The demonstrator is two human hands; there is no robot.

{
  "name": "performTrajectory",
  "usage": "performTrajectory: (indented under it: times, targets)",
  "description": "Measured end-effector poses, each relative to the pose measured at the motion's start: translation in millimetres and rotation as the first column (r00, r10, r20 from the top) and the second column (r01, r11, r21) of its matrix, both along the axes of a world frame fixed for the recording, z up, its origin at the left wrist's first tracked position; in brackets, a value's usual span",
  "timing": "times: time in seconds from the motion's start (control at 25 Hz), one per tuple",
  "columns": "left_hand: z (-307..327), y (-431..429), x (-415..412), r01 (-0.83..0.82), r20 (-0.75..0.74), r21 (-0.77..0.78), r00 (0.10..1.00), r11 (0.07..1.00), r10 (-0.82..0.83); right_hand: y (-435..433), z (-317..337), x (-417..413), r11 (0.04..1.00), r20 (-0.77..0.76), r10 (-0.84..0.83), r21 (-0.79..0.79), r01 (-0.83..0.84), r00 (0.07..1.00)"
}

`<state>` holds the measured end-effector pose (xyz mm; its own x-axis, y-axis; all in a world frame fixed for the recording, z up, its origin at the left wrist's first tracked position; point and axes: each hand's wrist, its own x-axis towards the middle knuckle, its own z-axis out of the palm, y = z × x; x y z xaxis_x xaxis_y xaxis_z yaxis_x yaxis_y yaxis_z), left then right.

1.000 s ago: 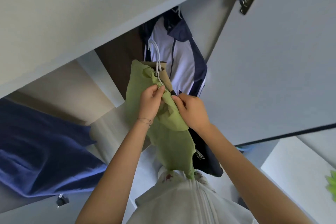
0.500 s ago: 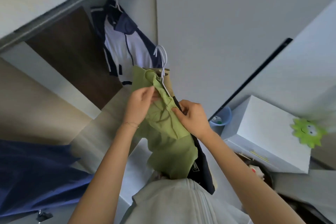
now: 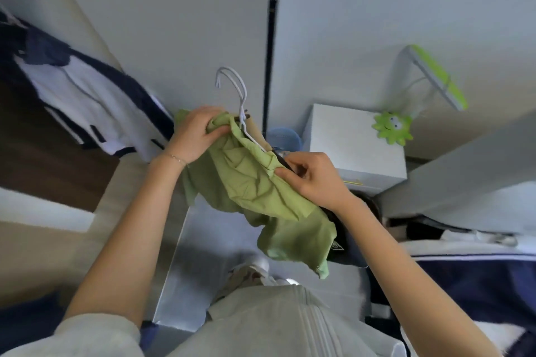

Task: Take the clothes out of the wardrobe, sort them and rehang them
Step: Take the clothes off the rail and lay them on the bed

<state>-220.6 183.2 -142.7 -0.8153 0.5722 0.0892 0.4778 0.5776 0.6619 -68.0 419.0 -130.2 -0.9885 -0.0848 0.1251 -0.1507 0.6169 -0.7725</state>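
Head view: we hold a green garment (image 3: 252, 182) on a white hanger (image 3: 235, 87) in front of our chest, out of the wardrobe (image 3: 43, 159).
Our left hand (image 3: 200, 133) is closed on a bunch of the green cloth just below the hook. Our right hand (image 3: 313, 180) pinches the cloth at its other shoulder. A dark garment (image 3: 345, 243) hangs behind the green one. The hook rests on nothing, so only our fingers carry the load. If either pinch slackens, we judge the loose cloth could slide off the hanger arm, or the dark garment could drop.
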Motion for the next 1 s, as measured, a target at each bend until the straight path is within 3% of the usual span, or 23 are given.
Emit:
performTrajectory:
  times: [0.2,0.44,0.72,1.0]
  targets:
    - [-4.5,86.1,-10.5,0.254,0.014,-0.005,0.967,0.967,-0.254,44.8,2.9,45.8,0.965,0.072,-0.261,0.053,0.258,0.963]
    - [-13.6,187.0,9.9,0.572,0.042,0.018,0.819,0.82,-0.572,66.8,8.6,115.2,0.832,0.064,-0.551,0.116,0.542,0.832]
    - [-9.3,291.6,110.1,0.735,0.042,0.088,0.671,0.672,-0.74,84.5,19.0,225.5,0.509,0.083,-0.86,0.227,0.83,0.504]
    - [5.8,393.1,245.1,0.812,0.081,0.129,0.564,0.57,-0.822,118.5,24.0,354.6,0.235,0.161,-0.96,0.027,0.972,0.228]
